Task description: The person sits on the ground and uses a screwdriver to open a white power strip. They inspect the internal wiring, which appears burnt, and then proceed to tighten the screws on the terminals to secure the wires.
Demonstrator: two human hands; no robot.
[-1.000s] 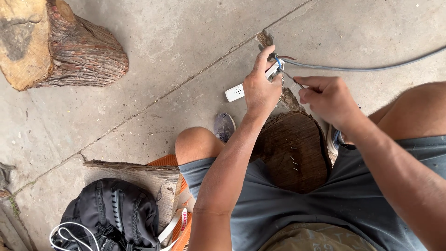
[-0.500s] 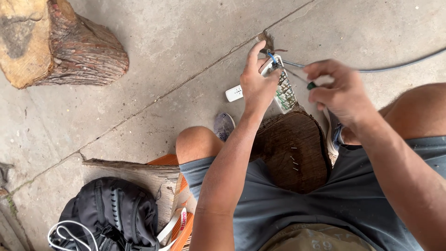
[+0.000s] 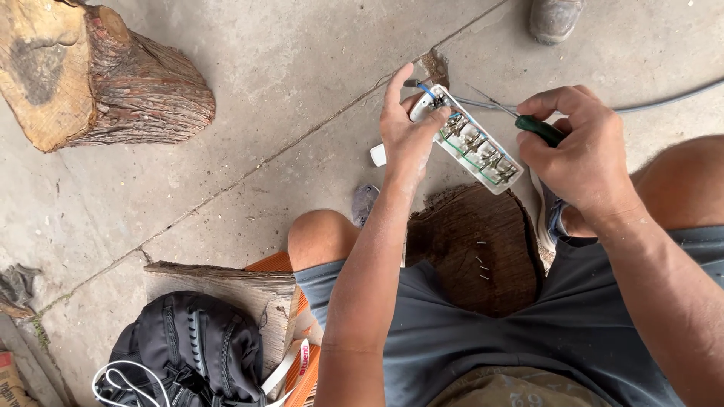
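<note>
Left hand (image 3: 407, 136): clenched on the near end of the strip, index finger stretched up toward 12 o'clock, thumb across the casing.
Right hand (image 3: 581, 151): closed round the screwdriver, knuckles up, at 3 o'clock from the strip.
Strip (image 3: 475, 143): an opened white power strip, held in the air over the stump, running from 10 o'clock down to 4 o'clock; metal contacts and green and blue wires show inside.
Screwdriver (image 3: 537, 128): dark green handle in the right fist, thin shaft pointing toward 10 o'clock, its tip near the strip's far end; whether it touches cannot be told.
Cable (image 3: 664, 102): grey, runs across the floor from the strip's far end out toward 3 o'clock.
Stump (image 3: 483, 256): dark cut wood between the knees, a few small screws lying on its face.
Log (image 3: 98, 75): big, bark-covered, on the floor at 10 o'clock, well apart from the hands.
Backpack (image 3: 181, 354): black, at 7 o'clock, beside a plank.
Shoe (image 3: 554, 19): another person's, at 1 o'clock on the concrete floor (image 3: 264, 90).
</note>
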